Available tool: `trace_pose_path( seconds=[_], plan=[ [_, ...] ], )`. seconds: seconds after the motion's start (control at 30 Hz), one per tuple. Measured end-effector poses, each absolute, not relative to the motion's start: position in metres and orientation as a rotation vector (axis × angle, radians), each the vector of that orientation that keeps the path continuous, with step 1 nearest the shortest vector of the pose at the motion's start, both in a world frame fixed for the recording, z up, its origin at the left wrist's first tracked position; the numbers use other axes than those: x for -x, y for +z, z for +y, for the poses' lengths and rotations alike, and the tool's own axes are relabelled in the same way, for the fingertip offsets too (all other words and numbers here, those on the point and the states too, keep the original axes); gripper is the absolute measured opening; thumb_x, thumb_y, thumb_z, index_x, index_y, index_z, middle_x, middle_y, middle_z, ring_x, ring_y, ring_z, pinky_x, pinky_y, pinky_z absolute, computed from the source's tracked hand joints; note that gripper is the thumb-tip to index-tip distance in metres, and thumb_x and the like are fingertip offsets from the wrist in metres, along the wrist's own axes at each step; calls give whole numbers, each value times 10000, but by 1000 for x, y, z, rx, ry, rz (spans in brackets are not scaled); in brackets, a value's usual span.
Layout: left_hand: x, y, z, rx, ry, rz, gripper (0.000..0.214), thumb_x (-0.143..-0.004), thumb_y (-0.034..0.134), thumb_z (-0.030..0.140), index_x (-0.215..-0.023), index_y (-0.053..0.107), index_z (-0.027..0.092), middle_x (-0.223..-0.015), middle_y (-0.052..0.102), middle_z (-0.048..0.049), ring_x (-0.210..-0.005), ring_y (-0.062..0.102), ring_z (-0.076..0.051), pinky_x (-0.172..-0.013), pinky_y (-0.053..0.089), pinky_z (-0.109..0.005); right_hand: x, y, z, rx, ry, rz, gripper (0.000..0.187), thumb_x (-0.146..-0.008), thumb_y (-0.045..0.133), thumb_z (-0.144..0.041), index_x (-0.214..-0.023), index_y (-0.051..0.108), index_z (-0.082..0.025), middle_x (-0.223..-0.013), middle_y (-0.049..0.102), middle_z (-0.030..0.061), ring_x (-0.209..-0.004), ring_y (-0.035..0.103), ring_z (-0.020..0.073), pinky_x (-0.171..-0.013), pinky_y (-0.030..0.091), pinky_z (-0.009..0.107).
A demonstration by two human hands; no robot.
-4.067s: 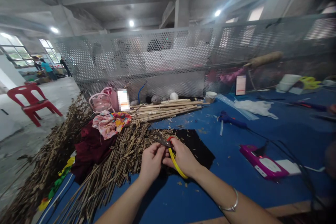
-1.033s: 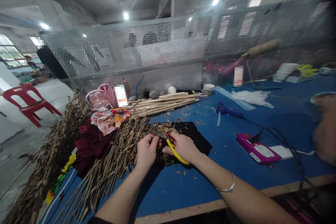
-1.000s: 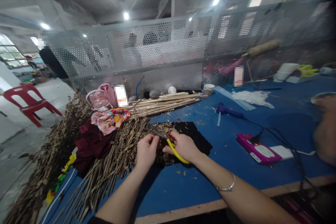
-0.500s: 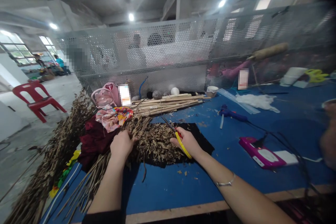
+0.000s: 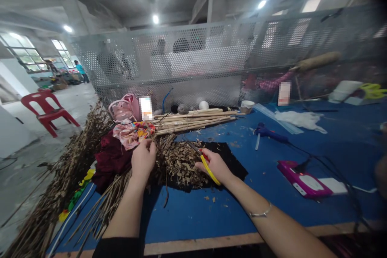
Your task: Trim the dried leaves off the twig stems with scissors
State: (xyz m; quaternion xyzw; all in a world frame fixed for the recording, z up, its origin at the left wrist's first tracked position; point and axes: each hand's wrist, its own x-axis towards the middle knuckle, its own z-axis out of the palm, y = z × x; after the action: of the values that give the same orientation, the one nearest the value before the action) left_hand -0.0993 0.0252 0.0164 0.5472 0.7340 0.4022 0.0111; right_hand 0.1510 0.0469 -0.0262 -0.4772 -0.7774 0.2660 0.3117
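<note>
My right hand (image 5: pixel 215 165) is closed around scissors (image 5: pixel 208 167) with yellow-and-red handles, their dark blades pointing up and left over a heap of crumbled dried leaves (image 5: pixel 181 163). That heap lies on a black cloth (image 5: pixel 231 161) on the blue table. Left of the heap, my left hand (image 5: pixel 144 160) is raised above dried plant stems (image 5: pixel 113 193), its fingers bent and close together. What is between those fingertips, if anything, is too small to make out. Behind this hand lie a patterned cloth (image 5: pixel 130 134) and dark red fabric (image 5: pixel 107 157).
Peeled sticks (image 5: pixel 193 121) lie along the back, before a perforated metal screen (image 5: pixel 169 60). Dried branches (image 5: pixel 54 193) lean at the left edge. To the right are a blue glue gun (image 5: pixel 269 134), a magenta power bank (image 5: pixel 305 179) and cables. A red chair (image 5: pixel 45 107) stands beyond.
My left hand has risen slightly, up and away from the dried stems toward the patterned cloth. My right hand and the scissors stay nearly in place. The view has shifted a little.
</note>
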Motion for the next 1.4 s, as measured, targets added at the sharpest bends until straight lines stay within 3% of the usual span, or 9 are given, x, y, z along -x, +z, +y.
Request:
trace_pose_path(
  seconds=[0.1, 0.17, 0.37, 0.5, 0.8, 1.07, 1.3, 1.4],
  plan=[
    [105, 20, 26, -1590, 1598, 2209, 321, -781, 463, 382, -958, 616, 162, -805, 666, -61, -676, 600, -170, -664, 438, -262, -151, -26, 46, 1264, 674, -2068, 410, -675, 615, -511, -885, 533, -168, -580, 421, -51, -534, 356, 101, -492, 279, 202],
    [112, 20, 27, -1519, 1639, 2197, 337, -759, 491, 396, -961, 614, 156, -789, 659, -54, -657, 592, -164, -646, 438, -258, -151, -26, 46, 1267, 673, -2067, 392, -673, 617, -509, -850, 526, -171, -577, 416, -53, -532, 351, 98, -490, 273, 200],
    [124, 11, 31, -1681, 1237, 2154, 260, -715, 532, 352, -855, 635, 160, -723, 660, -37, -660, 593, -173, -637, 421, -263, -150, -25, 46, 1277, 679, -2070, 364, -671, 621, -500, -796, 512, -176, -576, 407, -56, -532, 348, 95, -488, 268, 196],
    [116, 10, 31, -1730, 1170, 2074, 243, -723, 523, 335, -847, 634, 158, -727, 660, -39, -660, 589, -168, -629, 422, -263, -149, -22, 44, 1266, 715, -2059, 358, -663, 627, -493, -776, 511, -173, -589, 424, -48, -539, 356, 97, -487, 270, 198],
    [77, 11, 22, -1717, 1687, 1722, 227, -771, 528, 285, -947, 579, 150, -818, 634, -45, -703, 578, -138, -667, 452, -248, -147, -21, 42, 1264, 743, -1906, 326, -653, 644, -464, -757, 509, -185, -569, 435, -53, -514, 370, 93, -480, 287, 204],
    [28, 2, 2, -2136, 1543, 1310, 235, -795, 511, 178, -1011, 600, 196, -913, 626, -69, -856, 574, -160, -775, 461, -288, -139, -8, 35, 956, 1333, -1449, 396, -750, 491, -573, -747, 440, -181, -599, 518, -23, -430, 388, 71, -424, 312, 210],
    [19, -1, -4, -2347, 1274, 1166, 254, -831, 450, 176, -1005, 625, 238, -885, 629, -84, -830, 568, -178, -746, 467, -304, -145, -18, 41, 865, 1570, -1403, 418, -652, 634, -549, -746, 478, -172, -593, 457, -48, -429, 405, 60, -395, 326, 198],
    [20, 0, -4, -2281, 1329, 1174, 235, -821, 471, 182, -973, 641, 239, -868, 633, -81, -825, 572, -180, -750, 463, -303, -144, -23, 39, 815, 1615, -1423, 468, -662, 597, -597, -825, 479, -175, -626, 501, -30, -442, 441, 70, -404, 342, 197]
  ],
)
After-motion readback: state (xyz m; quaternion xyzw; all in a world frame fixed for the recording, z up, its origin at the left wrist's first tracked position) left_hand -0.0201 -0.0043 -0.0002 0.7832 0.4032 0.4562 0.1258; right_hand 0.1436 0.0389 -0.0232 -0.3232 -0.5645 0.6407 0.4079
